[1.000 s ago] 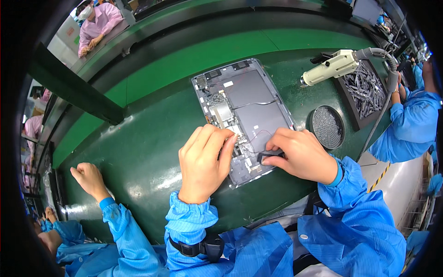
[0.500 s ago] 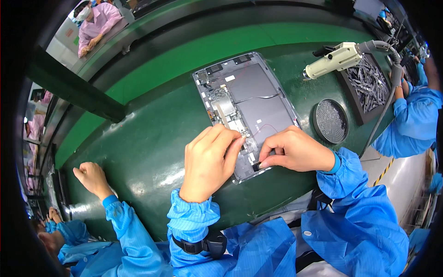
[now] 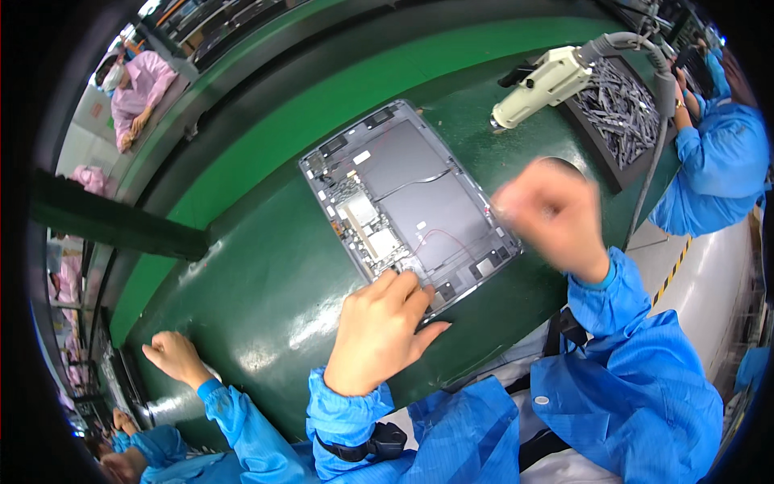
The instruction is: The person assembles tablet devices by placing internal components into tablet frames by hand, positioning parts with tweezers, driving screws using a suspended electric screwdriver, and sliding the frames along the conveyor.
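An opened grey tablet (image 3: 411,202) lies back-up on the green belt (image 3: 258,274), its boards, flat cables and dark battery panels exposed. My left hand (image 3: 379,335) rests flat on the tablet's near corner, fingers pressing on its edge. My right hand (image 3: 552,214) is raised off the tablet near its right edge. It is blurred and loosely curled, so I cannot tell whether it holds anything. A cream electric screwdriver (image 3: 544,81) hangs on a hose just beyond my right hand.
A black tray of screws (image 3: 625,105) sits at the far right of the belt. A co-worker's hand (image 3: 173,355) in a blue sleeve rests on the belt at lower left. Another person in blue (image 3: 717,161) works at right, and one in pink (image 3: 137,89) at far left.
My right hand has lifted off the tablet's near edge and swung up and to the right. My left hand has slid back to the tablet's near corner.
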